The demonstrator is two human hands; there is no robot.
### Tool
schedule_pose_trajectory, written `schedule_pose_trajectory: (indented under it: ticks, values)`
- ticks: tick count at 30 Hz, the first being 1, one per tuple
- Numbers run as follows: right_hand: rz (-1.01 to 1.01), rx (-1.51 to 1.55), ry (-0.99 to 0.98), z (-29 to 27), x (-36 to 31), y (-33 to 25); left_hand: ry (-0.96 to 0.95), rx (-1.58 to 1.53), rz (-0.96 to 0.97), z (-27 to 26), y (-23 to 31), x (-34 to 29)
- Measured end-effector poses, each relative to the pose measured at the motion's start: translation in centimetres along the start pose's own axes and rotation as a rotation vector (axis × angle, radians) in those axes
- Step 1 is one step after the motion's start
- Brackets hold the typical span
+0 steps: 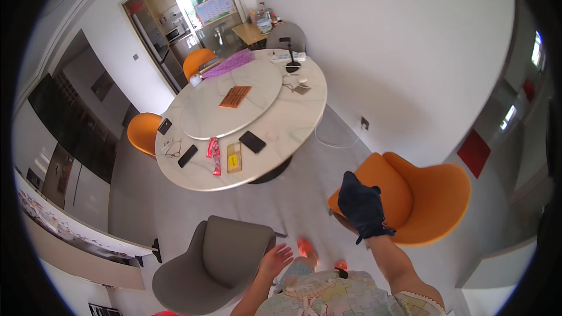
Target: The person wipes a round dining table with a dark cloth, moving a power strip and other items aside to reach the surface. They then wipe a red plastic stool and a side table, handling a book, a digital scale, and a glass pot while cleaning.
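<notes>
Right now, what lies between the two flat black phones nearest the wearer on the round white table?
In the head view, pink-red wrapping and a flat tan rectangle with a yellow patch.

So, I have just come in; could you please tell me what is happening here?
A person stands between a grey chair and an orange chair. The right hand is inside a dark blue cloth cover, seen against the orange chair, so its grip is hidden. The left hand is open and empty near the grey chair. A black phone lies on the round table.
</notes>
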State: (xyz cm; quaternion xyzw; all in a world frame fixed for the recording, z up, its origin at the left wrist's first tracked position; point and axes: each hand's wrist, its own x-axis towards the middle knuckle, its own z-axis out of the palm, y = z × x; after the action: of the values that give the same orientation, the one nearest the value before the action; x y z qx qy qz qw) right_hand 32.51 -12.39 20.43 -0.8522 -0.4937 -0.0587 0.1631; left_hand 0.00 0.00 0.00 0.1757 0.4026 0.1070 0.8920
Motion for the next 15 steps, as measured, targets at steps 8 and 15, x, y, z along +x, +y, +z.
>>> schedule_pose_trajectory:
  ticks: [8,15]
  values:
    - [0.212,0.175,-0.021,10.5,19.9,-2.0,0.029,-0.007,0.021,2.3,18.6,15.2]
    - [0.32,0.217,0.1,10.6,35.4,0.0,-0.033,0.29,0.184,13.4,33.5,25.7]
